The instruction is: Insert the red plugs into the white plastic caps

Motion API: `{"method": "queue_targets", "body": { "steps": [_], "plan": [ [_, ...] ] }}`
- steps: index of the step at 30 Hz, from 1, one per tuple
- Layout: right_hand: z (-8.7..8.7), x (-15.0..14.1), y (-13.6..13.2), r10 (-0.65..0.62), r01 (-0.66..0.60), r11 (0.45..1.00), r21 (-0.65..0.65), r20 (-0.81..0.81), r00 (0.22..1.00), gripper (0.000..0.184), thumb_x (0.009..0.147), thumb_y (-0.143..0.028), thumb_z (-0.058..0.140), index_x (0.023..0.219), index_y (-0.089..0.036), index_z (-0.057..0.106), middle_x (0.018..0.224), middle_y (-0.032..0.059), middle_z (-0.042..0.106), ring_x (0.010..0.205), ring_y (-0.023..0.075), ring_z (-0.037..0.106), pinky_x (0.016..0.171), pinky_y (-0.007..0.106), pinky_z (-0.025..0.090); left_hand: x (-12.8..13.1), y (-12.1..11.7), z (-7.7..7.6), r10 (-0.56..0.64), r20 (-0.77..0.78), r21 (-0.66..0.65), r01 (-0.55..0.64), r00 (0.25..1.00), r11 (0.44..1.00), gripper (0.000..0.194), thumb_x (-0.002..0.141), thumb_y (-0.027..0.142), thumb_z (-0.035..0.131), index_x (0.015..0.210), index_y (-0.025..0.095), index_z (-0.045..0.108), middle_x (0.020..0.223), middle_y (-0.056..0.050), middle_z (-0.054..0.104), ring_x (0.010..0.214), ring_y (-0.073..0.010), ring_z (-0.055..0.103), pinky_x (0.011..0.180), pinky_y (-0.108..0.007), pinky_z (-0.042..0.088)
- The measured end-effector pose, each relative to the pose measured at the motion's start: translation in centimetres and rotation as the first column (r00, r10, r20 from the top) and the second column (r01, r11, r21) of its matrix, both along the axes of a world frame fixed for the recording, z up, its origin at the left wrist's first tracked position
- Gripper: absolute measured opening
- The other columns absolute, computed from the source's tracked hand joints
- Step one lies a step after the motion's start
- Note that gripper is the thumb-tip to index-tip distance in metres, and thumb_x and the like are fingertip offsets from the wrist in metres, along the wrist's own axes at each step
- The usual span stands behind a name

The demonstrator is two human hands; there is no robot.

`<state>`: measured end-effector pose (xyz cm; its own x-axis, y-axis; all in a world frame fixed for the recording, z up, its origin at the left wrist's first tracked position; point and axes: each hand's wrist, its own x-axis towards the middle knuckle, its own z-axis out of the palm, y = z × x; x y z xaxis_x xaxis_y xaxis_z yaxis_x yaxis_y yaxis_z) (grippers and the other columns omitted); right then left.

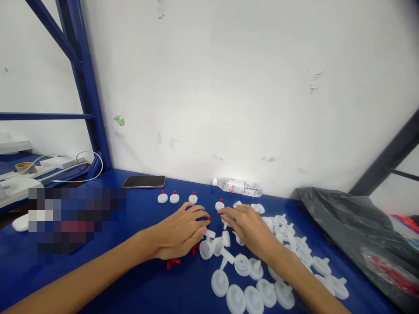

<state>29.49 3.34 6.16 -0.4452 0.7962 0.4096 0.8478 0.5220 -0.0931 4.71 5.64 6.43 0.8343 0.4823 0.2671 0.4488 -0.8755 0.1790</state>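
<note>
My left hand [183, 226] is closed above the blue table, with a small red tip [208, 218] showing at its fingertips. Loose red tips [173, 262] lie beneath that hand. My right hand [245, 222] curls downward, fingers pinched at a white nozzle cap [225, 224] that they partly cover. Just beyond its fingertips stands a white cap with a red tip [220, 204]. Further left, several more caps with red tips [174, 197] stand upright in a row. Many bare white nozzle caps [242, 264] are scattered around and under my right forearm.
A phone [144, 181] lies at the back left of the blue table [131, 279]. Against the wall rests a clear plastic bottle [237, 186] on its side. Dark plastic sheeting [353, 226] with a bag of red pieces [393, 272] covers the right side. White cables [94, 174] are at left.
</note>
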Motion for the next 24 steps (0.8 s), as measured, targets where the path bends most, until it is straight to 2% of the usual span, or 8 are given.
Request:
{"method": "queue_targets", "body": {
  "steps": [4,8,12,15,18,21,24],
  "plan": [
    [0.1,0.2,0.0,-0.050,0.051,0.999,0.011,-0.089,0.995,0.027,0.105,-0.030,0.043,0.119,-0.028,0.067,0.098,0.0027,0.077,0.083,0.0197,0.074,0.069,0.030,0.057,-0.1,-0.2,0.7,-0.003,0.049,0.020,0.002,0.999,1.000,0.041,0.104,0.024,0.034,0.133,0.021,0.062,0.136,-0.009,0.061,0.127,-0.0251,0.052,0.111,-0.044,0.037],
    [0.0,0.1,0.0,0.011,-0.017,1.000,-0.024,-0.253,0.967,0.026,0.104,-0.030,0.046,0.113,-0.028,0.070,0.107,0.0029,0.075,0.087,0.0173,0.074,0.076,0.028,0.060,-0.1,-0.3,0.6,0.029,0.094,0.006,-0.029,0.995,1.000,0.038,0.101,0.025,0.042,0.132,0.019,0.063,0.136,-0.010,0.059,0.126,-0.0257,0.053,0.109,-0.042,0.041],
    [-0.1,-0.3,0.0,0.036,-0.055,0.997,-0.050,-0.326,0.945,0.031,0.101,-0.028,0.053,0.130,-0.028,0.063,0.122,0.0056,0.070,0.083,0.0164,0.074,0.078,0.031,0.062,0.2,-0.1,0.1,0.056,0.122,-0.035,-0.052,0.991,0.998,0.039,0.100,0.020,0.040,0.132,0.018,0.063,0.135,-0.010,0.057,0.122,-0.0226,0.056,0.107,-0.036,0.046],
    [-0.2,-0.5,-0.1,0.052,-0.070,0.996,-0.051,-0.300,0.953,0.039,0.097,-0.019,0.058,0.134,-0.027,0.060,0.127,0.0065,0.068,0.082,0.0155,0.074,0.079,0.031,0.063,0.3,-0.1,-0.1,0.058,0.149,-0.062,-0.049,0.987,0.997,0.041,0.099,0.016,0.038,0.133,0.017,0.061,0.134,-0.010,0.056,0.115,-0.0198,0.060,0.099,-0.032,0.050],
    [-0.1,-0.5,-0.4,0.004,-0.010,0.999,-0.038,-0.165,0.986,0.038,0.095,-0.021,0.062,0.132,-0.027,0.062,0.124,0.0066,0.069,0.086,0.0201,0.074,0.077,0.036,0.063,0.5,-0.2,-0.2,0.053,0.168,-0.079,-0.040,0.984,0.996,0.041,0.098,0.015,0.039,0.131,0.018,0.062,0.130,-0.010,0.058,0.106,-0.0178,0.062,0.090,-0.029,0.054],
    [0.2,-0.5,-0.7,-0.052,0.050,0.998,-0.038,-0.046,0.998,0.038,0.095,-0.025,0.063,0.133,-0.026,0.062,0.125,0.0072,0.070,0.093,0.0252,0.074,0.077,0.041,0.063,0.6,0.0,-0.4,0.065,0.199,-0.051,-0.056,0.978,0.997,0.038,0.098,0.014,0.040,0.126,0.017,0.064,0.125,-0.010,0.061,0.108,-0.0193,0.060,0.092,-0.032,0.052],
    [0.4,-0.6,-0.8,-0.048,0.047,0.999,-0.020,-0.024,0.999,0.036,0.095,-0.025,0.063,0.132,-0.024,0.063,0.125,0.0077,0.070,0.102,0.0266,0.072,0.084,0.043,0.061,0.4,0.6,-0.4,0.091,0.188,0.004,-0.093,0.978,0.996,0.038,0.097,0.010,0.040,0.125,0.016,0.065,0.118,-0.009,0.065,0.109,-0.0217,0.057,0.098,-0.037,0.048]
  ]
}}
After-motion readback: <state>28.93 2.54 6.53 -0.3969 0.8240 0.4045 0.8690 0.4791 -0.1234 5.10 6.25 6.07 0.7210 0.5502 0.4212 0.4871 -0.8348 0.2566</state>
